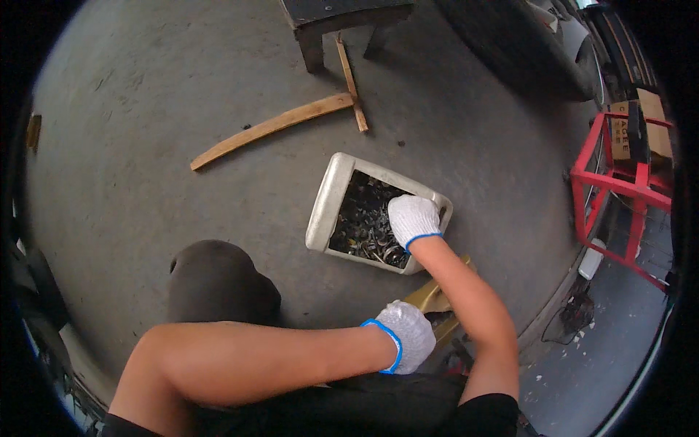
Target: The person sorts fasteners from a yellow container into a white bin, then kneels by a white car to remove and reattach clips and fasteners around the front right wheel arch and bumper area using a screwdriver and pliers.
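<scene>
My right hand (415,218), in a white knit glove with a blue cuff, reaches into a pale plastic container (324,204) holding a jumble of dark and silvery small metal pieces (360,215); its fingertips are hidden among them. My gloved left hand (404,336) is lower, curled beside a yellow object (426,295) that lies partly under my right forearm; whether it grips that object is hidden.
Wooden strips (269,127) lie on the concrete floor (124,182) below a dark stool (346,14). A large tyre (517,47) is at upper right. A red metal frame (590,182) with cardboard (622,138) stands at right. My dark-clad knee (218,280) is at lower left.
</scene>
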Available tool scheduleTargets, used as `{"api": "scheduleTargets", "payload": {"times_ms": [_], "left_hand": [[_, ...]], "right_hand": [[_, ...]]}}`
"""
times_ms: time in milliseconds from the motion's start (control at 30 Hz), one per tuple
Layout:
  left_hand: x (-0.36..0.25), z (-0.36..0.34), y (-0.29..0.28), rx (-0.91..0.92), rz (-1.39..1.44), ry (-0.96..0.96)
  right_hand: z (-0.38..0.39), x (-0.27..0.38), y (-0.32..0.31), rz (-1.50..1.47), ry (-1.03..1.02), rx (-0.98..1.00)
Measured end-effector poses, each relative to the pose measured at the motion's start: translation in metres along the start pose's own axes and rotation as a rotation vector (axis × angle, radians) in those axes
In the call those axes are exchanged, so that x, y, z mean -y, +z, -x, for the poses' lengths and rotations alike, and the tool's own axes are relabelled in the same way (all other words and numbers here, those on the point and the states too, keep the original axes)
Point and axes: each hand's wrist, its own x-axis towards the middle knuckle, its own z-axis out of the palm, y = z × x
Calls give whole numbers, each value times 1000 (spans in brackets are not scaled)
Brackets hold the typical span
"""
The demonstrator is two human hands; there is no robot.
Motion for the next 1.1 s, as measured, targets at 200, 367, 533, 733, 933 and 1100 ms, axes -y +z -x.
{"api": "scheduleTargets", "payload": {"times_ms": [200,367,533,733,933,1100], "left_hand": [[-2,-1,-2,-15,79,22],[-2,-7,-4,48,74,34],[2,-9,2,28,97,25],[3,-8,-1,37,129,-5],[1,-5,6,24,88,-25],[-2,-5,4,35,31,-37]], "right_hand": [[40,-37,-23,-692,-69,-100],[59,-52,-25,-1472,112,20],[67,-51,-37,-1665,121,90],[71,-58,-40,-1706,-4,42],[70,-64,-57,-1572,25,107],[68,-78,-49,-1603,-37,136]]}}
